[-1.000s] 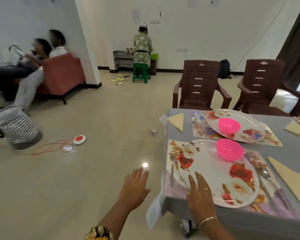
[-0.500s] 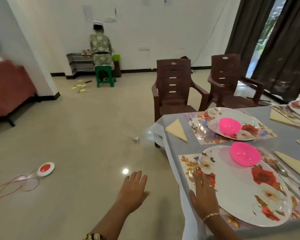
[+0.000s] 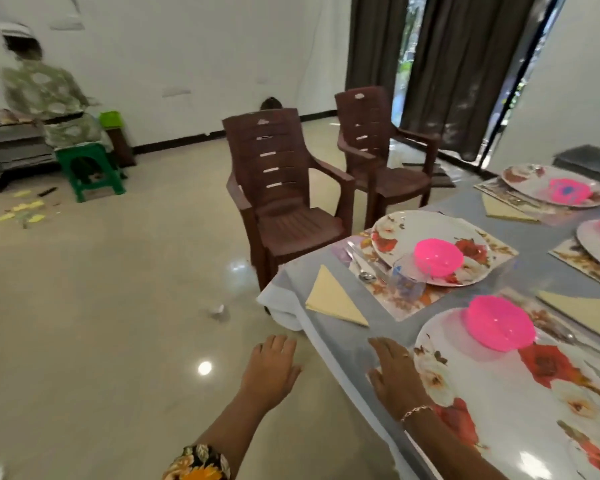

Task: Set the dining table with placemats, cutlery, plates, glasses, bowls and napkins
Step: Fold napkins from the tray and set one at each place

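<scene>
So | right hand (image 3: 393,372) lying flat at plate (image 3: 520,403) rim | left hand (image 3: 269,370) hovering, fingers spread | should be nudging gently, bowl (image 3: 499,322) sitting loose

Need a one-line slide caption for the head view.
Right hand rests flat on the table beside a floral plate holding a pink bowl; left hand hovers open over the floor.

Polished floor tiles (image 3: 118,306) mirror a ceiling light beside moulded brown plastic chairs (image 3: 284,188). Smooth grey cloth (image 3: 340,344) drapes the counter (image 3: 534,268), which carries glossy floral plates (image 3: 534,393), translucent pink plastic bowls (image 3: 499,322), matt pale-yellow napkins (image 3: 333,299), a shiny metal spoon (image 3: 366,275), a clear tumbler (image 3: 406,280) and glossy floral placemats (image 3: 412,301).
</scene>
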`<control>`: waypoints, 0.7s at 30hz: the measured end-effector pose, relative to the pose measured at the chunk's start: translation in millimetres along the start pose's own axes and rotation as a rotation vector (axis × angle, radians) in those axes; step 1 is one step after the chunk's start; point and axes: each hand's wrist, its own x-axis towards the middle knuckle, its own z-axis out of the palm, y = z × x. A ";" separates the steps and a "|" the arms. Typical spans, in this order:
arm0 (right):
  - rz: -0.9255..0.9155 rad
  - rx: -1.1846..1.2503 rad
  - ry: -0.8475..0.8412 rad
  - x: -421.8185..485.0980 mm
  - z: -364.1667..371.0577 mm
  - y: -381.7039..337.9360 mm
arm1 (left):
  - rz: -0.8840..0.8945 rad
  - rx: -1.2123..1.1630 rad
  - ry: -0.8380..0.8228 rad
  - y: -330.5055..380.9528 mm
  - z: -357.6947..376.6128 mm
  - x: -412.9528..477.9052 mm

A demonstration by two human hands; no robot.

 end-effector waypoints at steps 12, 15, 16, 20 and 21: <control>1.035 0.415 0.096 110.6 30.3 -19.7 | 0.203 -0.225 -0.156 -65.9 21.7 214.0; 1.131 0.370 0.111 119.5 33.9 -24.3 | 0.340 -0.239 -0.202 -70.2 31.4 252.1; 1.150 0.358 0.098 120.7 33.5 -26.5 | 0.378 -0.243 -0.208 -69.9 34.0 261.9; 1.282 0.307 0.064 119.3 31.5 -32.5 | 0.479 -0.183 -0.225 -61.3 43.8 290.8; 1.302 0.300 0.057 119.2 31.3 -33.6 | 0.497 -0.157 -0.236 -59.0 47.1 296.6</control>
